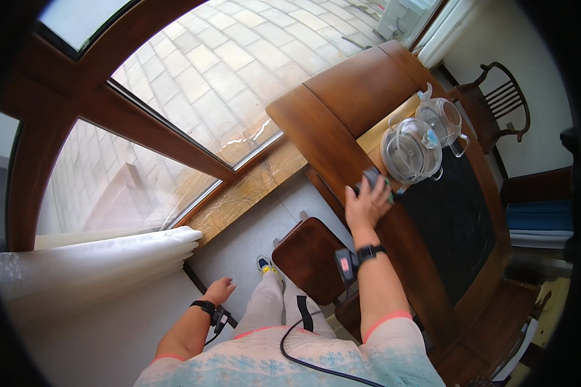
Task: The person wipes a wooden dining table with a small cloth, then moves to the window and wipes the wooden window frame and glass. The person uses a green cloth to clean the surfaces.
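My right hand (368,203) reaches over the edge of the wooden table (319,121), its fingers around a small dark grey and green object (371,178) that is too blurred to name. Just beyond it, a clear glass pot with a lid (411,150) stands on the table. Behind the pot is a clear glass teapot (440,118) with a spout and a handle. Low at my left side, over the floor, hangs my left hand (219,291), fingers slightly bent, with nothing seen in it. Both wrists wear black straps with small devices.
A wooden stool (310,259) is close before my legs, against the table's side. A black panel (445,227) covers part of the tabletop. Large wood-framed windows, a stone sill (252,193) and a white curtain (101,266) lie to the left. A wooden chair (498,106) stands beyond the table.
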{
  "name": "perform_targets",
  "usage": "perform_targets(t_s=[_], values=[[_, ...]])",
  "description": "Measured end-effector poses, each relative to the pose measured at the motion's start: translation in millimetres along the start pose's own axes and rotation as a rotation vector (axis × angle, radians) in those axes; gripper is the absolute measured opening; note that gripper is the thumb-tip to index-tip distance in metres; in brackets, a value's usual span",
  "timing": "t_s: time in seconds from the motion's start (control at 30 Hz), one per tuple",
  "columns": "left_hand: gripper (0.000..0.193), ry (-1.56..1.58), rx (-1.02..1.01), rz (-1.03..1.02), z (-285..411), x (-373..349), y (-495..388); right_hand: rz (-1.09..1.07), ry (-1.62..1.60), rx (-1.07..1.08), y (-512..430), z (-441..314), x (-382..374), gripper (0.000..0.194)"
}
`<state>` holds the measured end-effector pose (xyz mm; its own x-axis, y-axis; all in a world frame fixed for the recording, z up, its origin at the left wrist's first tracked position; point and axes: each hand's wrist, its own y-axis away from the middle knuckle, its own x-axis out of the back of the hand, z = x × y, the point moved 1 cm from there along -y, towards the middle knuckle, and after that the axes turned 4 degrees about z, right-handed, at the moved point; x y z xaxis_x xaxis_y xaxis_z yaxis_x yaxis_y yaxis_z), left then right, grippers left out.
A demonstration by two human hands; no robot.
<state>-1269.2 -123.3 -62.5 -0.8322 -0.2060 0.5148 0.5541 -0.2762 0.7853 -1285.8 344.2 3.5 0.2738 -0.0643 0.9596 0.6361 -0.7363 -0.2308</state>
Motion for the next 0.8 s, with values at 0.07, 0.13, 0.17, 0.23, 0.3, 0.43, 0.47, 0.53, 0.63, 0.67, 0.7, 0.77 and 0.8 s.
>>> perform_targets(t_s=[0.07, 0.13, 0.17, 0.23, 0.3, 0.43, 0.47, 0.53, 0.63, 0.67, 0.7, 0.77, 0.8], values=[[0.048, 0.021, -0.051, 0.003, 15, 5, -9, -0.117, -0.122, 0.103, -24, -29, -1, 0.058], [0.049, 0.065, -0.088, -0.007, 37, 12, -19, -0.318, -0.273, 0.128, -44, -32, 3, 0.057], [0.049, 0.061, -0.108, 0.002, 50, 18, -25, -0.346, -0.405, 0.176, -51, -29, 6, 0.055], [0.048, 0.061, -0.149, 0.029, 77, 34, -32, -0.128, -0.913, 0.189, -57, -2, 16, 0.029], [0.047, -0.040, -0.285, 0.222, 112, 52, -38, 0.070, -0.847, 0.125, -40, 38, 24, 0.017], [0.048, -0.115, -0.701, 0.547, 205, 89, -50, 0.119, -0.247, -0.072, -7, 88, 18, 0.030], [0.049, -0.174, -0.798, 0.600, 232, 96, -51, 0.181, -0.145, 0.039, -2, 88, 12, 0.036], [0.050, -0.253, -0.943, 0.670, 284, 106, -55, 0.117, -0.033, 0.088, 5, 85, 3, 0.047], [0.050, -0.254, -1.105, 0.712, 355, 103, -65, 0.139, -0.050, 0.059, 5, 81, 2, 0.048], [0.051, -0.247, -1.164, 0.736, 376, 98, -71, 0.122, -0.040, 0.052, 5, 80, 4, 0.049], [0.053, -0.242, -1.195, 0.725, 393, 92, -76, 0.112, -0.040, 0.051, 4, 79, 6, 0.049], [0.053, -0.325, -1.224, 0.692, 416, 78, -89, 0.109, -0.050, 0.057, 2, 78, 11, 0.050], [0.053, -0.392, -1.219, 0.648, 424, 70, -95, 0.100, -0.051, 0.054, 2, 77, 12, 0.050]])
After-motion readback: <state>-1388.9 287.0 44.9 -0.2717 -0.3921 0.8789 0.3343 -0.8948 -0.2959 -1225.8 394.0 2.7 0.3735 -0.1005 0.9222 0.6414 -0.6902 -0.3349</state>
